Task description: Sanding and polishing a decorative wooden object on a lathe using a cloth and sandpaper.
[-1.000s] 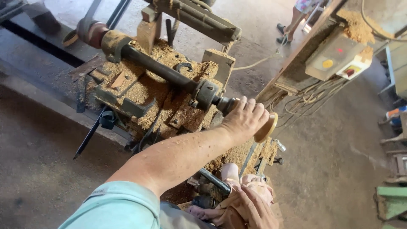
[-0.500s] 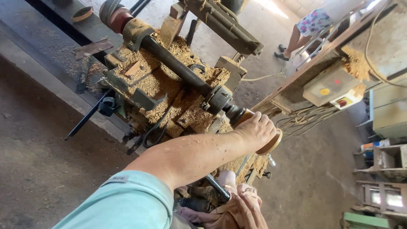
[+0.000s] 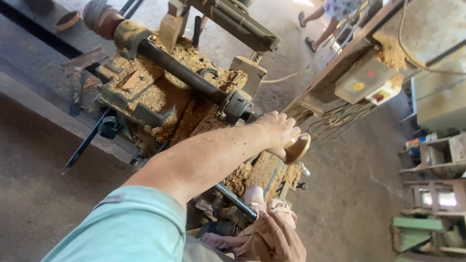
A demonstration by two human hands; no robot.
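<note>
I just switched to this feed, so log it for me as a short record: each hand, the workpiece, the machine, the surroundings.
left hand: stretched out, gripping the wooden bowl
right hand: low in frame, holding a pink cloth
wooden bowl: round, light wood, at the lathe's end
lathe: covered in sawdust
switch box: on the bench to the right
other person: legs only, far back

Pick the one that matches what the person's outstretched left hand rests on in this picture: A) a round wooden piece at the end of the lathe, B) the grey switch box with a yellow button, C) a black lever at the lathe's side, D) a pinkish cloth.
A: the left hand wraps over the round wooden piece at the end of the sawdust-covered lathe, while the right hand holds the pinkish cloth.
</note>
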